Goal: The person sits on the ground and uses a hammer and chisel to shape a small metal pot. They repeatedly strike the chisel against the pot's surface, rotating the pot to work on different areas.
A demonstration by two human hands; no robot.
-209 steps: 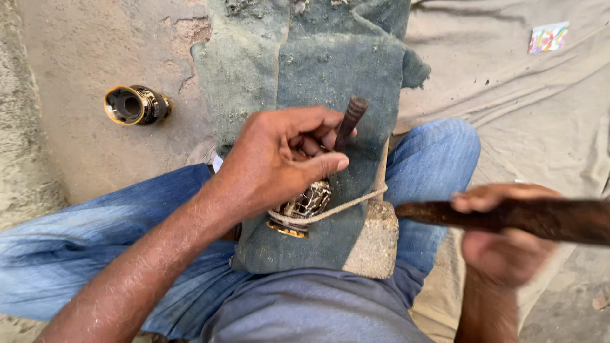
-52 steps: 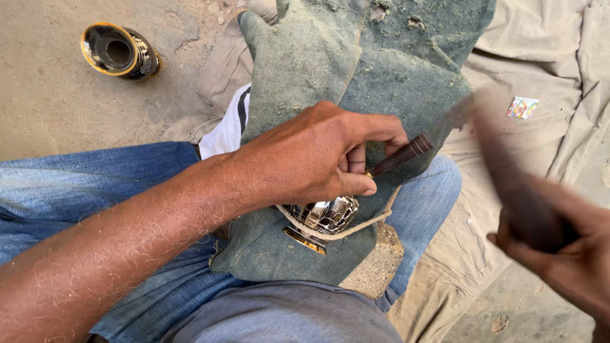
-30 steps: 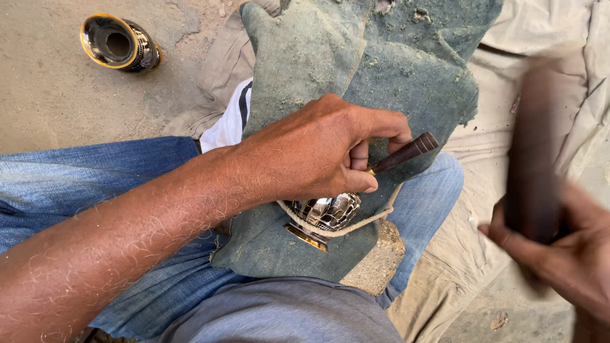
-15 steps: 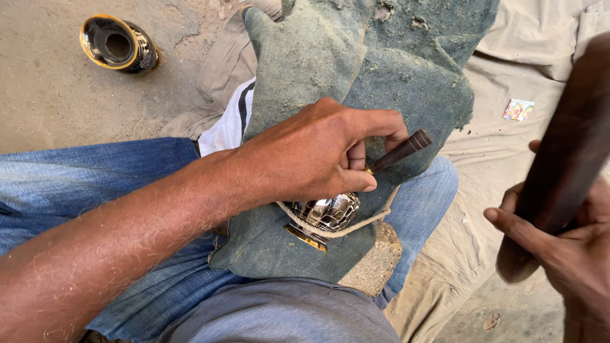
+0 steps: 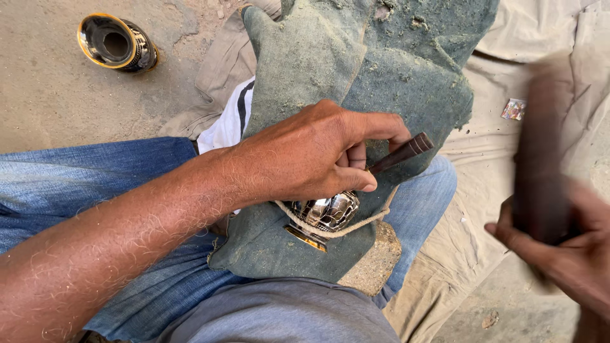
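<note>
A: Left hand (image 5: pixel 318 155) status?

B: Closed. Fingers pinch a dark, thin metal punch (image 5: pixel 401 152) and hold it slanted, tip down toward a shiny silver embossed metal vessel with a gold rim (image 5: pixel 323 216). The tip itself is hidden behind the fingers.

A: Where's the vessel?

B: On its side on a dusty green thick cloth pad (image 5: pixel 356 82) draped over the person's lap. A pale rope loop (image 5: pixel 346 227) runs around it. The left hand sits directly on top of it, thumb touching the upper side.

A: Right hand (image 5: pixel 559 254)?

B: At the right edge, well apart from the vessel. Wrapped around a dark wooden stick-like mallet (image 5: pixel 540 159) held roughly upright. Heavy motion blur, so grip detail is limited, but the fingers are curled round the shaft.

A: What's under the pad?

B: A rough grey stone block (image 5: pixel 375 263) sticks out at the pad's lower edge, between the blue denim jeans (image 5: pixel 95 190) legs.

A: Anything else around?

B: A second black-and-gold round metal vessel (image 5: pixel 117 43), lying on its side on the sandy ground top left, mouth toward the camera. Beige cloth sheet (image 5: pixel 540 38) spread on the right, with a small colourful scrap of wrapper (image 5: pixel 513 109) on it.
</note>
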